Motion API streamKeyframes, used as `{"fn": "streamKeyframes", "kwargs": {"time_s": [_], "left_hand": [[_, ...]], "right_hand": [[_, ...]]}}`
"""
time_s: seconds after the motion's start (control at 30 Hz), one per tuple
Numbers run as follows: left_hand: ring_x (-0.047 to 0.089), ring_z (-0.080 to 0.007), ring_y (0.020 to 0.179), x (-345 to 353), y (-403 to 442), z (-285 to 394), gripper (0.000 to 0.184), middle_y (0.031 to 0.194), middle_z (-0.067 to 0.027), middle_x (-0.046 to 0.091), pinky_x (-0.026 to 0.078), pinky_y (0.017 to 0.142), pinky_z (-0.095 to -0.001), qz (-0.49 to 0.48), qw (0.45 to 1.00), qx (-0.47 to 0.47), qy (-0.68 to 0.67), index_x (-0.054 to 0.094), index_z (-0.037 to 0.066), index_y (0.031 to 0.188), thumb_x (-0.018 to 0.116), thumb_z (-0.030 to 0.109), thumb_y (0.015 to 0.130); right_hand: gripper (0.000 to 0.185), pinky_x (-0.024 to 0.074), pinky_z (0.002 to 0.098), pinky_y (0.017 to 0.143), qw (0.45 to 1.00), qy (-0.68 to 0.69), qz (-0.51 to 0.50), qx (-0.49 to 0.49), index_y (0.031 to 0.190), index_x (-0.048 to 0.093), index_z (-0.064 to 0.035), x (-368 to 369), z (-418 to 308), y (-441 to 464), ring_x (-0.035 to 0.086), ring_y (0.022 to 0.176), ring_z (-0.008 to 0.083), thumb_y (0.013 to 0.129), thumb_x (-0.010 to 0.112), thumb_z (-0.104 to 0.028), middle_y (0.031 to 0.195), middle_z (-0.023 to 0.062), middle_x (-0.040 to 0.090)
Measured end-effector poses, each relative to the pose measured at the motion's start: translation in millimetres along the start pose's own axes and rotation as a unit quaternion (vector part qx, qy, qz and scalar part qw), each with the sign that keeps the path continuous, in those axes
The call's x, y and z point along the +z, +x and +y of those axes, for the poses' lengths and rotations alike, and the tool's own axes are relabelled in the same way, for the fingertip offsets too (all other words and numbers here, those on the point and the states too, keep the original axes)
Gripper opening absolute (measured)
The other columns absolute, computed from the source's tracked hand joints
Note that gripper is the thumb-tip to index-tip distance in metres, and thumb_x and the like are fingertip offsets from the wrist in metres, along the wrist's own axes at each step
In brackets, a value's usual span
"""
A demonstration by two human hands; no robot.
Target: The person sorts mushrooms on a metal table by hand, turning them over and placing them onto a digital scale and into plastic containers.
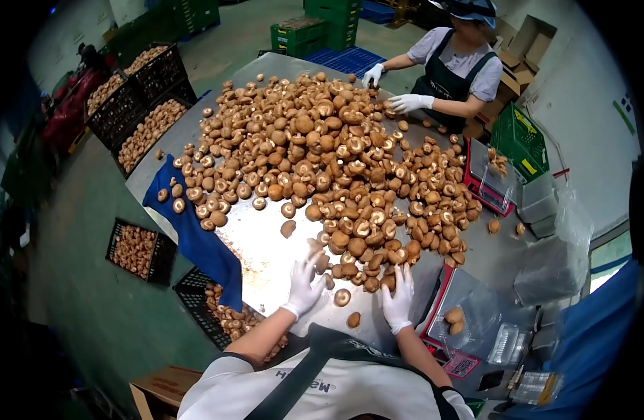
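A large heap of brown shiitake mushrooms (315,140) covers much of the metal table (255,238). At the heap's near edge my left hand (304,285), in a white glove, lies with its fingers stretched out beside a few mushrooms. My right hand (399,299), gloved the same way, has its fingers spread against mushrooms at the lower right of the heap. Neither hand grips anything that I can see. Between the two hands sit a loose mushroom (342,297) and a smaller one (353,320).
A red-edged scale (441,301) with mushrooms on clear plastic stands on my right. A second scale (486,175) is beyond it. Across the table a co-worker's gloved hands (411,103) reach toward the heap. Blue cloth (203,245) hangs over the left edge, near black mushroom crates (154,262).
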State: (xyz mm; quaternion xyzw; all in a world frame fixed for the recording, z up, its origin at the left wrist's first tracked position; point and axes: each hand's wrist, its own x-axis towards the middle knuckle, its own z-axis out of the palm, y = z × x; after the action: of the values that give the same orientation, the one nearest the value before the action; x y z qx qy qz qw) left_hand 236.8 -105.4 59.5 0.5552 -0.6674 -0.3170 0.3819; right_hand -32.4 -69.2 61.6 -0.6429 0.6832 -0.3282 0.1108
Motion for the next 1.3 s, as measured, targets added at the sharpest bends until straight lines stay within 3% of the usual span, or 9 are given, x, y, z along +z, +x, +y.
{"fn": "streamKeyframes", "kwargs": {"time_s": [0.13, 0.23, 0.37, 0.47, 0.6, 0.73, 0.9, 1.1, 1.3], "left_hand": [[0.035, -0.0347, 0.14, -79.1, 63.7, 33.5, 0.066, 0.15, -0.0227, 0.038, 0.025, 0.117, -0.0427, 0.23, 0.951, 0.093, -0.185, 0.038, -0.002, 0.144, 0.066, 0.014, 0.087], [0.036, -0.0348, 0.14, -206.6, 81.0, 132.7, 0.065, 0.149, -0.0226, 0.038, 0.026, 0.116, -0.043, 0.35, 0.874, 0.305, -0.143, 0.039, -0.001, 0.144, 0.066, 0.015, 0.087], [0.036, -0.035, 0.139, -296.4, 28.3, 255.0, 0.064, 0.148, -0.0226, 0.039, 0.027, 0.116, -0.0433, 0.334, 0.721, 0.605, -0.043, 0.04, 0.0, 0.143, 0.066, 0.016, 0.087], [0.037, -0.0351, 0.139, -304.3, -9.1, 298.3, 0.063, 0.148, -0.0225, 0.04, 0.027, 0.116, -0.0435, 0.263, 0.656, 0.707, 0.014, 0.041, 0.0, 0.143, 0.067, 0.017, 0.087], [0.037, -0.0353, 0.138, -295.5, -36.7, 309.0, 0.062, 0.147, -0.0224, 0.041, 0.028, 0.115, -0.0438, 0.239, 0.645, 0.725, 0.041, 0.043, 0.001, 0.142, 0.067, 0.018, 0.087], [0.038, -0.0355, 0.138, -290.7, -46.3, 311.1, 0.061, 0.146, -0.0223, 0.042, 0.028, 0.115, -0.0441, 0.238, 0.66, 0.711, 0.051, 0.044, 0.002, 0.141, 0.067, 0.019, 0.087], [0.039, -0.0358, 0.137, -292.4, -46.8, 305.8, 0.06, 0.145, -0.0222, 0.043, 0.029, 0.114, -0.0444, 0.249, 0.663, 0.704, 0.05, 0.046, 0.003, 0.14, 0.068, 0.02, 0.088], [0.04, -0.036, 0.136, -292.7, -32.2, 294.2, 0.058, 0.144, -0.0221, 0.044, 0.03, 0.114, -0.0449, 0.248, 0.672, 0.696, 0.047, 0.048, 0.004, 0.139, 0.068, 0.022, 0.088], [0.041, -0.0363, 0.135, -286.6, -1.8, 279.4, 0.057, 0.143, -0.022, 0.045, 0.031, 0.113, -0.0453, 0.241, 0.686, 0.686, 0.039, 0.05, 0.005, 0.138, 0.068, 0.024, 0.088]], "right_hand": [[0.06, 0.0319, 0.0456, 0.112, 1.0, 0.029, -0.005, -0.003, 0.139, 0.049, -0.0016, -22.6, -15.9, -27.3, 0.042, 0.133, 0.041, 0.081, 0.066, -0.009, 0.145, 0.0248, 0.042], [0.054, 0.0351, 0.0431, 0.11, 0.998, 0.059, -0.012, -0.008, 0.135, 0.052, -0.0006, -34.5, -27.0, -46.4, 0.044, 0.13, 0.0389, 0.083, 0.063, -0.005, 0.142, 0.0238, 0.046], [0.046, 0.0396, 0.0415, 0.107, 0.995, 0.082, -0.041, -0.037, 0.13, 0.054, 0.0024, -41.5, -25.7, -74.2, 0.052, 0.123, 0.0376, 0.085, 0.061, -0.003, 0.132, 0.0223, 0.054], [0.034, 0.0449, 0.0407, 0.1, 0.988, 0.112, -0.103, -0.005, 0.122, 0.06, -0.0001, -33.5, -18.4, -92.5, 0.058, 0.114, 0.035, 0.088, 0.058, -0.003, 0.122, 0.0184, 0.062], [0.024, 0.0512, 0.0366, 0.088, 0.951, 0.191, -0.243, 0.021, 0.111, 0.067, -0.0024, -32.8, -29.6, -93.8, 0.066, 0.096, 0.0322, 0.089, 0.059, -0.006, 0.105, 0.0161, 0.068], [0.026, 0.0484, 0.0354, 0.094, 0.9, 0.187, -0.382, -0.1, 0.113, 0.069, -0.0054, -14.6, -57.7, -73.1, 0.062, 0.105, 0.0279, 0.089, 0.061, -0.011, 0.111, 0.0121, 0.067], [0.043, 0.0431, 0.0339, 0.102, 0.867, -0.006, -0.464, -0.183, 0.13, 0.062, -0.0184, 22.6, -61.5, -61.2, 0.053, 0.115, 0.0254, 0.087, 0.062, -0.02, 0.126, 0.0069, 0.06], [0.04, 0.0429, 0.0409, 0.101, 0.897, 0.027, -0.439, -0.047, 0.127, 0.062, -0.015, 27.8, -52.0, -48.3, 0.054, 0.113, 0.0312, 0.088, 0.059, -0.016, 0.118, 0.0115, 0.06], [0.036, 0.0435, 0.0413, 0.101, 0.978, 0.018, -0.15, -0.145, 0.123, 0.063, -0.0073, 24.7, -23.0, 17.8, 0.056, 0.112, 0.0314, 0.088, 0.061, -0.016, 0.119, 0.0142, 0.062]]}}
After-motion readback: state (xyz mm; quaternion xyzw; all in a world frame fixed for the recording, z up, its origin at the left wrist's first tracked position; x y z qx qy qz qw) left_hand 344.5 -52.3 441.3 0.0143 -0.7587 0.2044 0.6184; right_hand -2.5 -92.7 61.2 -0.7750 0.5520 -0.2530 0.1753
